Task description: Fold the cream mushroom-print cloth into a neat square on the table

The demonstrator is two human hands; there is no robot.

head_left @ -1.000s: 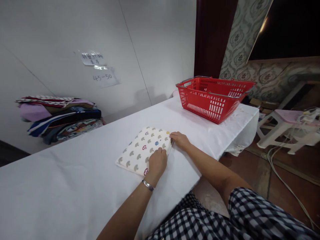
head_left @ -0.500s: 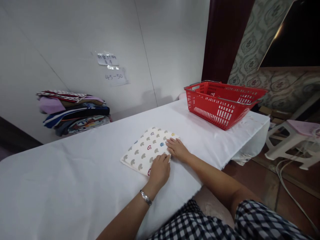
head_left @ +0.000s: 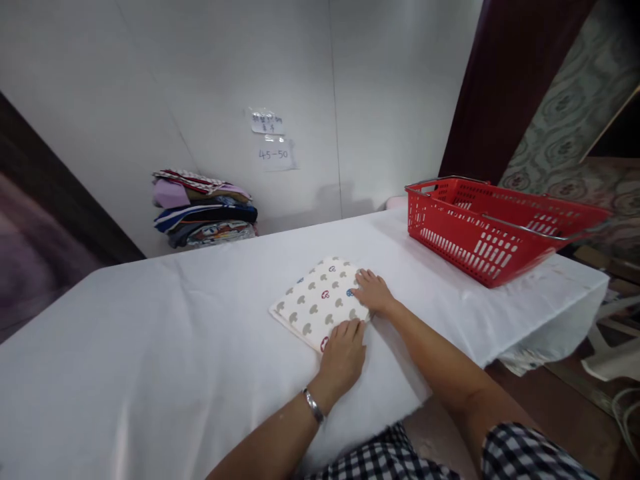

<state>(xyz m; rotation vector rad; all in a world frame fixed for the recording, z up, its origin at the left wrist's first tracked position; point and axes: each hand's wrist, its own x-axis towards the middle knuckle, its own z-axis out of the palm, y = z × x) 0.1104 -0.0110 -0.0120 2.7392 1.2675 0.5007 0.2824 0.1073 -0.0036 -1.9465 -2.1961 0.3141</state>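
Observation:
A folded white cloth [head_left: 320, 300] printed with grey, red and blue mushroom shapes lies flat on the white-covered table [head_left: 200, 333]. My left hand [head_left: 344, 353], below a silver bracelet, rests on its near right edge with the fingers lying on top. Further up, on the right side of the cloth, my right hand [head_left: 374, 292] is laid flat with its fingers somewhat spread. Both palms face down, and parts of the cloth's right edge are hidden beneath them.
A red plastic basket [head_left: 480, 243] with metal handles stands at the table's right end. Beyond the far edge, against the wall, is a stack of folded clothes [head_left: 205, 210]. Two paper labels [head_left: 275, 155] are taped above. Cables [head_left: 625, 420] lie on the floor at right.
The view has turned left, so everything appears further right. My right hand has slid a little further onto the cloth, covering its yellow print. My left hand stays at the near edge.

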